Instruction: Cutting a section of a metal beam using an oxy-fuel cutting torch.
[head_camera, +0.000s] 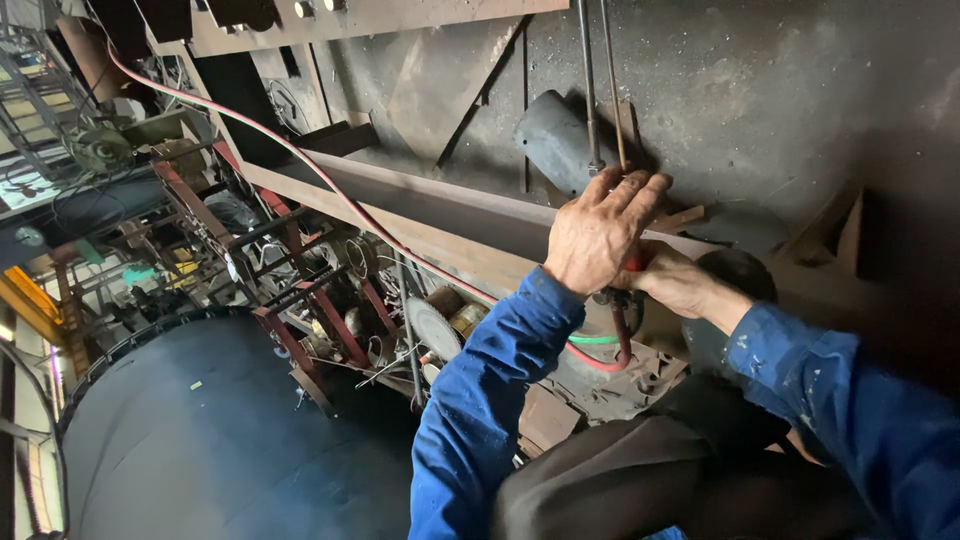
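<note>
Left hand (597, 238) wrapped tight round torch tubes (603, 90) at 12 o'clock, steadying; right hand (672, 282) gripping hose end (622, 335) underneath, 6 o'clock.

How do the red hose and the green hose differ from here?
The red hose runs long, from the upper left across the steel beam down to the hands; the green hose shows only as a short piece below them. The red hose loops under the left hand; the green hose lies nearly flat there. Both end at the torch gripped by the left hand and the right hand.
</note>
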